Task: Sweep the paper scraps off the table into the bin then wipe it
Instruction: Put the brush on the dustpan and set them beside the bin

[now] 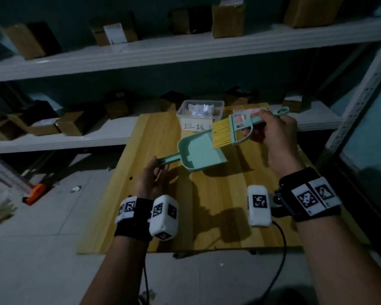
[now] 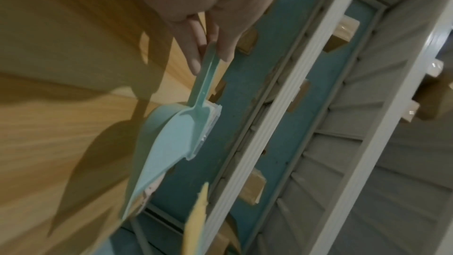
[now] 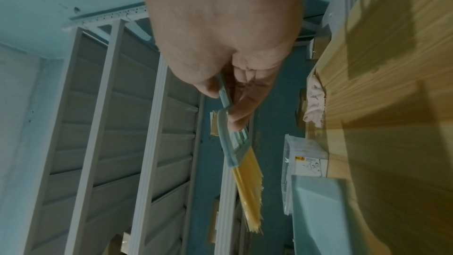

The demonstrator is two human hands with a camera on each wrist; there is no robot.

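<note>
White metal shelving (image 1: 185, 51) across twelve o'clock, two tiers. Cardboard boxes (image 1: 228, 19) lined along the upper tier, more cardboard boxes (image 1: 72, 125) on the lower tier toward ten o'clock. Teal wall (image 1: 141, 82) behind. Grey tiled floor (image 1: 53, 216) at eight o'clock, with an orange tool (image 1: 34, 193) lying on it near nine o'clock. Black cables (image 1: 280, 260) hanging at six o'clock.

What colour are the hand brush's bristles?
Yellow; the hand brush bristles show best in the head view.
</note>
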